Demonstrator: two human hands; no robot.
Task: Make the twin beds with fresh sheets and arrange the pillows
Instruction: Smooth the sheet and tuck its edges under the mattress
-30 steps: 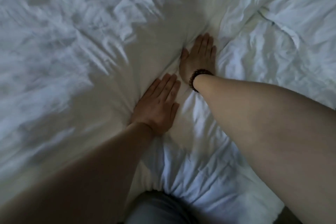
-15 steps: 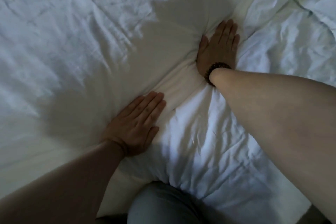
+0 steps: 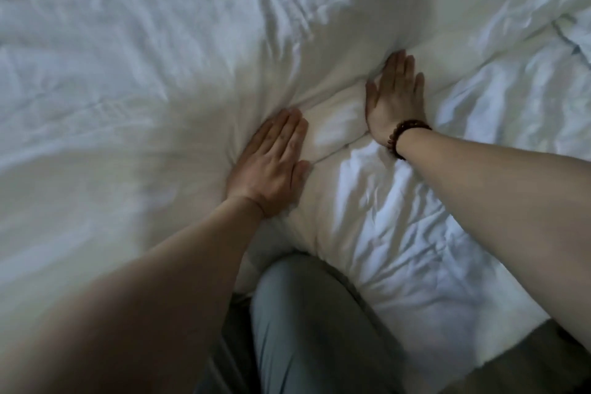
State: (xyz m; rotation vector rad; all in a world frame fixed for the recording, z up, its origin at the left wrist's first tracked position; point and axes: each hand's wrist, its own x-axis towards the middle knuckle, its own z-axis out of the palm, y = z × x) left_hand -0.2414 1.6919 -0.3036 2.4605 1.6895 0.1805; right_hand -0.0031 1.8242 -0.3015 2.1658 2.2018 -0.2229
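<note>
Hands: left hand and right hand, both open-palmed, flat on white sheet, pressing creases outward, gripping nothing.

Dark beaded bracelet at about two o'clock from centre, snug around a wrist. Grey trouser leg at six o'clock, bent knee pointing toward twelve. Strip of dim brownish floor at five o'clock, in the lower corner; too dark for detail.
</note>
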